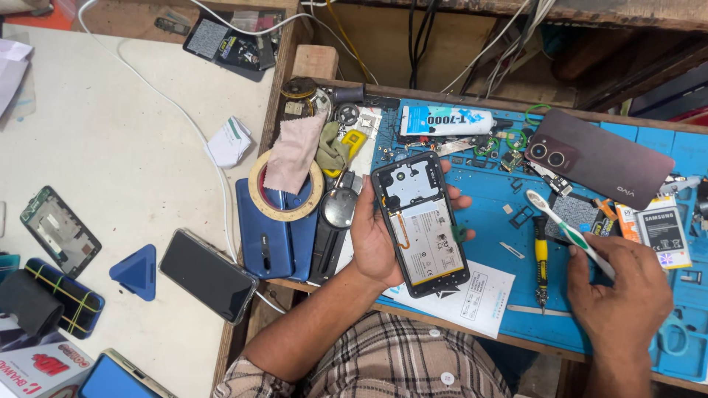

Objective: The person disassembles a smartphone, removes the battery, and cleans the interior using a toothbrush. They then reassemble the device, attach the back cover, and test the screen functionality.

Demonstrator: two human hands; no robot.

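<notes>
Left hand (377,239) grips opened phone (420,221), back off, battery showing. Right hand (618,295) pinches toothbrush (566,228), bristles seemingly clear of blue mat (494,221).

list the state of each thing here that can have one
opened phone: back cover off, battery exposed, held upright in left hand
toothbrush: gripped in right hand, bristles up
dark red back cover: detached, lying on blue mat
tape roll: flat, pink cloth across it
yellow screwdriver: lying unused

L hand (376,239) cupped palm-up, fingers curled, left of blue mat (494,221); R hand (619,295) fisted over mat's right part.
</notes>
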